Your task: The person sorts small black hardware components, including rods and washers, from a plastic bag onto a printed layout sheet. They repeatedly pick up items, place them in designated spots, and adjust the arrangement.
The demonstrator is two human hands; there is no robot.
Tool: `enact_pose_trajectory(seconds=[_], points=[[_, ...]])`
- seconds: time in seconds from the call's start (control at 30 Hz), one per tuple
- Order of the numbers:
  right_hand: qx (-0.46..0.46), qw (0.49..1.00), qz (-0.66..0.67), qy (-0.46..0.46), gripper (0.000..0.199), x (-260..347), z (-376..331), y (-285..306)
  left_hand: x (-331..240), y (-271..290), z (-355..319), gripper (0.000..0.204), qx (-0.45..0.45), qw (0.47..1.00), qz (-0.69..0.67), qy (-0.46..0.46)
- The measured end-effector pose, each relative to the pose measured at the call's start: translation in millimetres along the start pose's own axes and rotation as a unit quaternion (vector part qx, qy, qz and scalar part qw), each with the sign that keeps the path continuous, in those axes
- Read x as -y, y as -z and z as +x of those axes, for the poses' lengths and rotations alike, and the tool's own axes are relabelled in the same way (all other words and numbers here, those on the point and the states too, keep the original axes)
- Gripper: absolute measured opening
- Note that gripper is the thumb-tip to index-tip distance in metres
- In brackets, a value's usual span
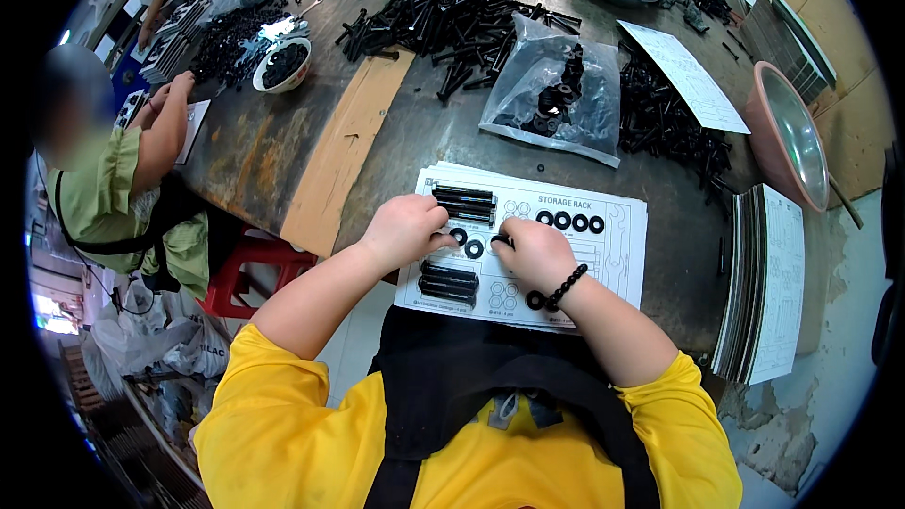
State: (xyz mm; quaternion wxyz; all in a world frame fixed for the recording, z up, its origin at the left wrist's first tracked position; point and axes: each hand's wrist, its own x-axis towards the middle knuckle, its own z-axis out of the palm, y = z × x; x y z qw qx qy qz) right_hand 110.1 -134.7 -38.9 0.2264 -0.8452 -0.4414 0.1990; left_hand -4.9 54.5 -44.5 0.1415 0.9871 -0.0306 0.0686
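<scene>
A printed sheet (615, 306) lies on top of a stack at the table's near edge. Black bolts (464, 198) are lined up at its upper left, and more black bolts (449, 283) at its lower left. Several black washers (579, 223) form a row at upper right. My left hand (405, 229) is closed, thumb and finger at a black washer (458, 237) on the sheet. Beside it lies another black washer (474, 249). My right hand (540, 256), wearing a beaded bracelet, pinches a black washer (502, 240), partly hidden by the fingers. Black rings (536, 301) lie near that wrist.
A clear bag (514, 113) of black parts lies beyond the sheet, near piled bolts (424, 24). At right are a stack of sheets (768, 292) and a pink-rimmed basin (787, 132). A cardboard strip (344, 151) lies left; a co-worker (123, 179) sits beyond it.
</scene>
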Motion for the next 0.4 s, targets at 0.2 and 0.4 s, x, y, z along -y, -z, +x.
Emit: enact_pose_trajectory(seconds=[0.2,0.4], points=[[-0.068,0.992,-0.056,0.09,0.009,-11,-13,-2,-9,9,-5,0.02,0.011,0.995,-0.03,-0.091],[-0.049,0.989,-0.085,0.111,0.014,-8,-19,-4,-18,4,-3,0.035,0.072,0.993,0.001,-0.093]])
